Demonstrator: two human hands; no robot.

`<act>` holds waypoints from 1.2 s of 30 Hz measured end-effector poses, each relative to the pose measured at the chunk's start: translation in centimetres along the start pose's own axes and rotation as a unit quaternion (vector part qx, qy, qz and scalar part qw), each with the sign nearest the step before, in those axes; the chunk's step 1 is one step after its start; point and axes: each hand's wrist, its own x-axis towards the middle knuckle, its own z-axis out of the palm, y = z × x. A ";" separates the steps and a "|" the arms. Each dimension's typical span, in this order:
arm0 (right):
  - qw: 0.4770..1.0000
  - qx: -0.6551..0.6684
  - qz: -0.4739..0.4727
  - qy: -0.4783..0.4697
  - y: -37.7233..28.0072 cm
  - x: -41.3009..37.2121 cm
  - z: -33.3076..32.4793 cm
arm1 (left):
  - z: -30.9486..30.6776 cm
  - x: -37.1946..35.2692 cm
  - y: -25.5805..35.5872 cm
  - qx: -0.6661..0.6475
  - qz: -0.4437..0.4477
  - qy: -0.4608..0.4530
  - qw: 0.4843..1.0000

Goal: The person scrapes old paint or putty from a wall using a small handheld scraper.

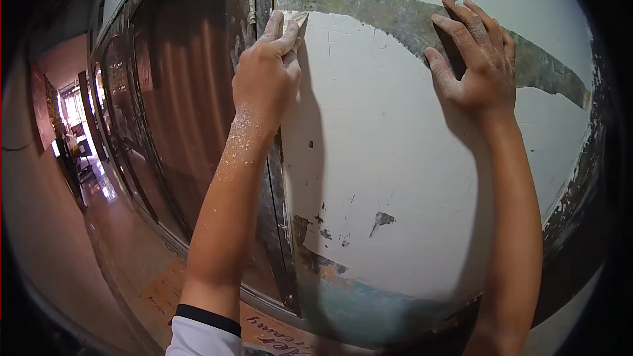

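My left hand [269, 69] is closed round a small, flat, dusty scraper [295, 18], mostly hidden by the fingers. Its edge lies against the wall [389, 158] at the upper left, beside the door frame. White dust and flakes cover that hand's fingers and forearm. My right hand [478, 59] rests on the wall at the upper right with its fingers spread, dusty at the tips, holding nothing. Between the two hands runs a curved grey strip of bare surface [389, 16], with white paint above and below it.
A dark wooden door frame [264, 191] with brown panels stands on the left. Printed cardboard [270, 337] lies on the floor below. A corridor with a shiny floor [105, 191] leads back at far left. Low on the wall are chipped patches [381, 221].
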 end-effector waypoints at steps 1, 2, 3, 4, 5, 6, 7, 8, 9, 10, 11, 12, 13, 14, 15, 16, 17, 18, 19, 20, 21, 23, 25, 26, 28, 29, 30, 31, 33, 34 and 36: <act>1.000 0.002 0.000 0.002 -0.1 0.0 0.0 | 0.3 -0.3 -0.3 -0.016 0.004 0.009 1.000; 1.000 0.003 0.000 0.006 -0.1 0.0 -0.1 | 0.6 -0.6 -0.6 -0.032 0.009 0.019 0.999; 1.000 0.002 0.000 0.006 -0.2 0.0 -0.1 | 0.7 -0.6 -0.4 -0.026 0.018 0.034 0.999; 1.000 0.000 0.000 0.009 0.1 -0.1 0.1 | 0.6 -0.4 -0.3 -0.027 0.020 0.036 0.999; 1.000 -0.001 -0.006 0.012 0.4 -0.1 0.4 | 0.4 -0.1 -0.1 -0.013 0.011 0.022 1.000; 1.000 0.000 -0.014 0.017 0.5 0.3 0.5 | 0.1 0.2 0.2 0.003 0.002 0.009 1.000; 1.000 0.002 0.008 0.005 -0.2 0.1 -0.1 | 0.0 0.2 0.5 -0.008 -0.002 0.011 1.000; 1.000 0.003 0.007 0.006 -0.3 0.2 -0.2 | 0.2 0.0 0.3 -0.006 -0.002 0.012 1.000; 1.000 0.005 0.007 0.006 -0.3 0.2 -0.2 | 0.5 -0.3 0.1 -0.017 0.000 0.019 1.000; 1.000 0.008 0.006 0.004 -0.3 0.2 -0.2 | 0.6 -0.6 -0.1 -0.028 0.002 0.026 0.999; 1.000 0.013 0.001 0.002 -0.1 0.1 -0.2 | 0.6 -0.8 -0.2 -0.036 -0.005 0.012 0.999; 1.000 0.013 0.002 0.002 -0.1 0.1 -0.2 | 0.4 -0.6 -0.1 -0.036 -0.003 0.011 0.999; 1.000 0.011 0.005 0.000 -0.2 0.2 -0.2 | 0.3 -0.3 -0.1 -0.024 -0.002 0.005 1.000; 1.000 0.010 0.008 -0.004 -0.2 0.2 -0.3 | 0.1 -0.2 0.0 -0.011 0.000 -0.002 1.000; 1.000 0.009 0.008 -0.005 0.1 0.1 -0.1 | -0.1 -0.2 0.4 -0.012 -0.001 -0.003 1.000; 1.000 0.007 -0.006 0.002 0.5 0.1 0.2 | -0.3 -0.2 0.7 -0.017 -0.004 0.001 1.000; 1.000 0.005 -0.018 0.011 0.6 0.1 0.4 | -0.4 -0.3 0.9 -0.023 -0.007 0.006 1.000; 1.000 0.004 -0.012 0.008 0.4 0.0 0.2 | -0.1 -0.5 0.5 -0.024 0.001 0.011 1.000; 1.000 0.005 -0.007 0.004 0.1 0.1 0.0 | 0.2 -0.7 0.3 -0.030 0.006 0.020 0.999; 1.000 0.004 -0.002 0.000 0.0 0.1 -0.2 | 0.4 -0.8 0.2 -0.038 0.012 0.031 0.999; 1.000 0.003 -0.002 0.000 0.0 0.2 -0.2 | 0.2 -0.5 0.5 -0.038 0.012 0.031 0.999; 1.000 0.006 -0.004 -0.002 0.2 0.2 -0.1 | -0.4 0.4 1.1 -0.032 -0.017 -0.002 0.999; 1.000 0.008 -0.011 0.006 0.6 0.1 0.4 | -0.4 0.2 1.1 -0.025 -0.011 0.001 1.000; 1.000 0.009 -0.019 0.016 0.7 0.1 0.5 | -0.4 0.1 1.1 -0.018 -0.004 0.006 1.000; 1.000 0.005 -0.011 0.013 0.2 0.1 0.2 | 0.0 -0.2 0.6 -0.014 0.009 0.010 1.000; 1.000 0.005 -0.005 0.009 0.1 0.1 0.1 | 0.1 -0.4 0.5 -0.023 0.010 0.015 1.000; 1.000 0.004 0.000 0.006 0.1 0.1 0.1 | 0.1 -0.4 0.6 -0.032 0.011 0.020 0.999; 1.000 0.003 0.001 0.007 0.2 0.1 0.1 | -0.1 0.1 0.8 -0.043 -0.017 -0.002 0.999; 1.000 0.004 -0.005 0.009 0.2 0.1 0.1 | -0.6 0.4 1.2 -0.039 -0.015 -0.003 0.999; 1.000 0.006 -0.004 0.007 0.1 0.0 0.2 | -0.7 0.3 1.4 -0.036 -0.011 -0.004 0.999; 1.000 0.001 0.000 0.007 0.2 0.0 0.2 | -0.4 -0.2 1.0 -0.044 -0.039 -0.022 0.998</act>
